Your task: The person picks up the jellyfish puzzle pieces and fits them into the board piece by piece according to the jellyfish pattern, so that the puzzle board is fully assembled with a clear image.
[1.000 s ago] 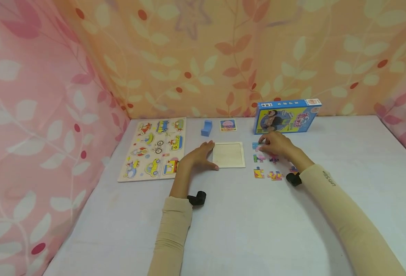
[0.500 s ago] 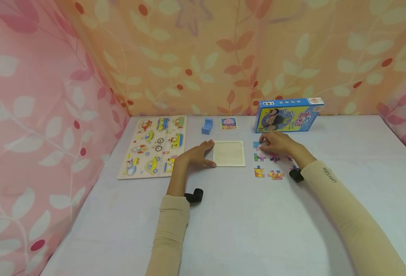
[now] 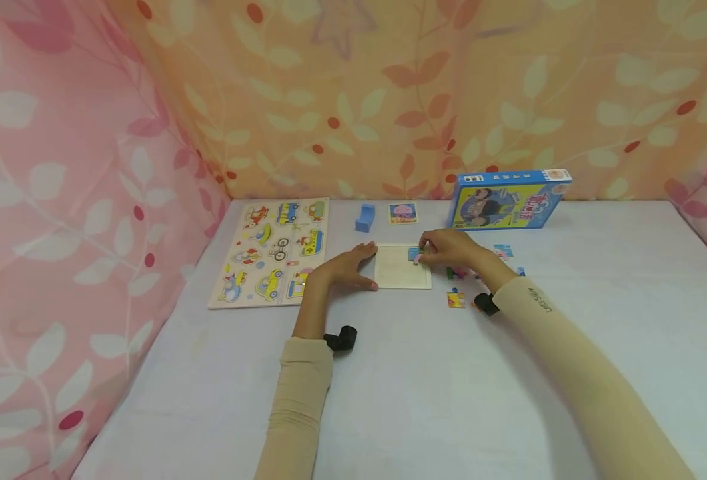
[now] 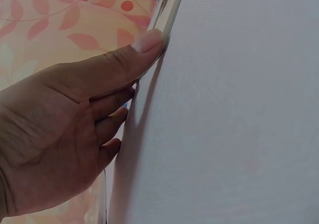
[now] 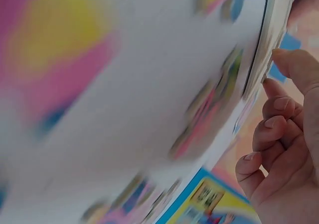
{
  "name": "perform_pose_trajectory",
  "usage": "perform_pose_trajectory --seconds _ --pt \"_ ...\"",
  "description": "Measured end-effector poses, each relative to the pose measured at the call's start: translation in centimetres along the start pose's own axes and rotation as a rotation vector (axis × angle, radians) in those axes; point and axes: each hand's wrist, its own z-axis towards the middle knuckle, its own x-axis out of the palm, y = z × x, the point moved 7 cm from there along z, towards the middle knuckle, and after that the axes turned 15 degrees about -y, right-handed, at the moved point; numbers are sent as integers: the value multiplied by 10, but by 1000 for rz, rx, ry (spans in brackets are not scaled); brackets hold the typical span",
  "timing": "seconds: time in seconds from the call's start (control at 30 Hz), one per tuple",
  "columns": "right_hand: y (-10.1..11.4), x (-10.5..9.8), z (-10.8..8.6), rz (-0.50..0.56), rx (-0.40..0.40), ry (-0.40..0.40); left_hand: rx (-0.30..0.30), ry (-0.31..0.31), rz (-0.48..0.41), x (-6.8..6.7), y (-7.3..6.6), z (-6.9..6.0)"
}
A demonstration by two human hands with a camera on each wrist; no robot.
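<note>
In the head view the left hand rests against the left side of a shallow white tray, thumb near the front corner and fingers near the back one. The left wrist view has the straight thumb of that hand touching the tray's edge. Over the tray's upper right part, the right hand pinches a blue and pink puzzle piece between thumb and finger. Whether the piece touches the tray's bottom, I cannot tell. Several loose pieces lie right of the tray, partly hidden by the right hand and wrist.
A wooden picture board lies at the left. Behind the tray are a blue block and a small picture card. A blue box stands at the back right. Floral curtains border the table.
The right hand has moved left from the loose pieces to the tray, carrying the blue and pink piece. The left hand has stayed at the tray's left side.
</note>
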Motion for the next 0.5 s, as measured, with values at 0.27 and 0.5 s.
perform_pose_trajectory --seconds 0.27,0.5 --pt "15 15 12 15 35 35 9 6 3 4 -3 2" --pt "14 0 13 71 92 2 -1 -4 -23 2 -4 2"
